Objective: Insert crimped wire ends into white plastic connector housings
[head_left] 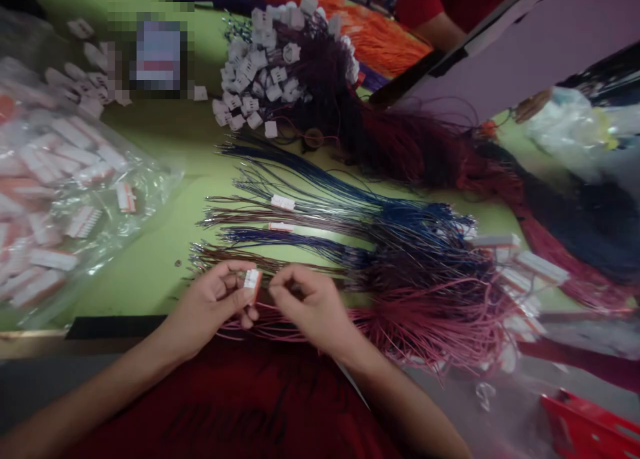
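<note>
Between the thumb and fingers of my left hand (220, 296) is a small white connector housing (252, 279) with an orange side. My right hand (307, 302) is just to its right, thumb and fingertips pinched together; whatever they may hold is too small to make out. Behind and beneath both hands lie bundles of cut wires with metal-tipped ends: pink wires (430, 319), brown wires (270, 259), purple wires (305, 241) and blue wires (320, 169). Two loose connectors, one white (283, 202) and one orange and white (281, 226), rest on the wires.
A clear plastic bag (150, 179) of white and orange connectors covers the left of the green table (165, 246). At the back are wires with white connectors (255, 72) and orange wires (385, 36). A red plastic piece (593, 426) is at lower right. Another person's arm (440, 29) shows behind.
</note>
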Demonstrator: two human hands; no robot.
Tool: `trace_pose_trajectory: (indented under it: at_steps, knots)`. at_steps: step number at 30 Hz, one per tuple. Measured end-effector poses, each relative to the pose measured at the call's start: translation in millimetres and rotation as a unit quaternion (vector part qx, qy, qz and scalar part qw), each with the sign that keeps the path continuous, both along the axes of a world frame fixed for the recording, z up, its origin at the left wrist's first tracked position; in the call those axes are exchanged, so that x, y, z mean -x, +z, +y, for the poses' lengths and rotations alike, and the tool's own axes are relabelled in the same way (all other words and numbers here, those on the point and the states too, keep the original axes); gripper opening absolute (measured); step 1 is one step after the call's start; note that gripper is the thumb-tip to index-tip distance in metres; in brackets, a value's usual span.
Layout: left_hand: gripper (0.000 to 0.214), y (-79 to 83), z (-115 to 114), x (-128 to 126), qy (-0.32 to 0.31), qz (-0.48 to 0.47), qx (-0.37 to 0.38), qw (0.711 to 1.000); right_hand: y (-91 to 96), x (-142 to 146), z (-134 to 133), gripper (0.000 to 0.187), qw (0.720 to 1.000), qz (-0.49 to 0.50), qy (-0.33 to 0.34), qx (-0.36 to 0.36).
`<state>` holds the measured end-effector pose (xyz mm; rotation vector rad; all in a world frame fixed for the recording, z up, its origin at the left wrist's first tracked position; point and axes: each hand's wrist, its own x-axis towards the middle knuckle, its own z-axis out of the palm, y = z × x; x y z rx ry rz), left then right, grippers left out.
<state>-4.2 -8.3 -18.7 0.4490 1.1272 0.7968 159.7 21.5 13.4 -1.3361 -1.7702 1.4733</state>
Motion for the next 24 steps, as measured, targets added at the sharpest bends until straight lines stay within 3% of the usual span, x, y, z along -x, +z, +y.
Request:
trace_pose_trajectory:
  at_steps: [3, 8, 24]
  knots:
    - [0.039, 3.5, 9, 2, 0.028, -0.014, 0.011, 0.999, -15.0, -8, 9, 0.010, 0.994, -0.077, -0.073, -0.029]
    - [0.040, 1.3, 16, 0, 0.031, -0.044, 0.022, 0.998, -20.5, -14, 14, 0.010, 0.988, -0.108, -0.053, -0.094]
    - [0.036, 0.0, 13, 0, 0.032, -0.082, 0.038, 0.995, -15.8, -11, 16, 0.013, 0.980, -0.120, -0.051, -0.150]
